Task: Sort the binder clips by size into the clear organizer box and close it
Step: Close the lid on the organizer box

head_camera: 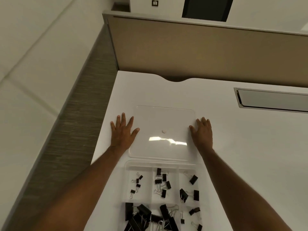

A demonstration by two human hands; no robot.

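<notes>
Hands: both out over the desk (225,147), one at each side of the lid (164,130).
Left hand (122,130): flat, fingers spread, palm down on the desk; thumb tip right at the lid's left edge, gripping nothing.
Right hand (202,132): flat too, fingers together, lying along the lid's right edge, thumb on the plastic; nothing grasped.
Lid: clear, swung fully back, lying flat beyond the box (160,165), a small white dot near its middle.
Box: open, close to the viewer, partly cut off at the bottom.
Clips (164,180): black, all inside. Small ones far-left cell, middle sizes centre, bigger ones far-right; a heap of large ones in the near-left cell, a few small in the near-right.
Partition (200,52): tan, behind the desk.
</notes>
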